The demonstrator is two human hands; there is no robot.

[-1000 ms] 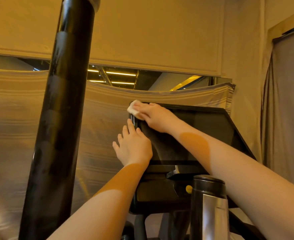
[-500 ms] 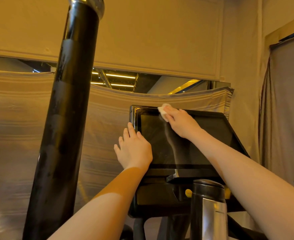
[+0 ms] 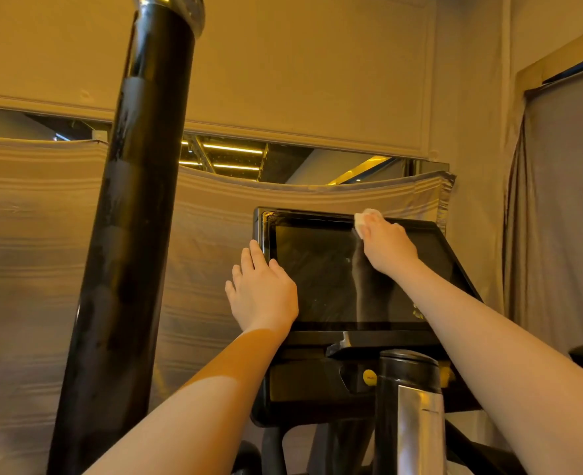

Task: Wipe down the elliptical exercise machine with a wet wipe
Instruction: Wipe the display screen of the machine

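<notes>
Head view: the elliptical's screen [image 3: 321, 279] is dark, glossy and streaked, tilted back in a black frame. A small white wipe [image 3: 364, 221] sits at its top edge, pinched under the right hand [image 3: 388, 246], jutting out past the curled fingers [image 3: 372, 223]. The left hand [image 3: 262, 291] lies flat, fingers straight, on the screen's left edge.

Warm-lit room with covered walls and a draped mirror

A pale beige panelled wall [image 3: 300, 63] fills the upper part, bathed in yellowish light. Below it a striped grey-beige fabric sheet [image 3: 36, 269] hangs sagging across a mirror strip [image 3: 283, 162], whose uncovered band reflects glowing yellow ceiling light bars [image 3: 231, 149] and dark beams. At the right a grey draped curtain [image 3: 564, 217] hangs in folds under a tan wooden frame edge [image 3: 557, 60].
</notes>
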